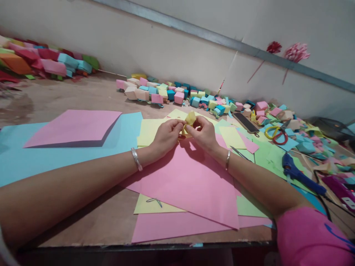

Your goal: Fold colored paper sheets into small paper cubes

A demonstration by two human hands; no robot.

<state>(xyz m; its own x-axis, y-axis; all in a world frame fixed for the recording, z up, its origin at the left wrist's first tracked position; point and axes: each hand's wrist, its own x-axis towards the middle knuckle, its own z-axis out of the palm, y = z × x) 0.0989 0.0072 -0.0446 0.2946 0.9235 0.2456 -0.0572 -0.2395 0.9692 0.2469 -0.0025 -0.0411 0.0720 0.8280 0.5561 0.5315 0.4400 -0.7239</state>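
Observation:
A small folded yellow paper piece (190, 117) is held up between both hands above the stacked sheets. My left hand (169, 136) pinches its left and lower side, fingers closed. My right hand (203, 133) grips it from the right with thumb and fingers, hiding part of it. Below the hands lies a large pink sheet (191, 181), and yellow paper (151, 129) shows just behind and left of them. The exact shape of the folded piece is partly covered by my fingers.
Small paper boxes (179, 97) line the wall. On the right lie a phone (245, 122), scissors (280, 133), a blue glue gun (301, 175) with its cord and green paper (266, 155). A pink sheet (74, 127) rests on blue paper (16, 159) at left.

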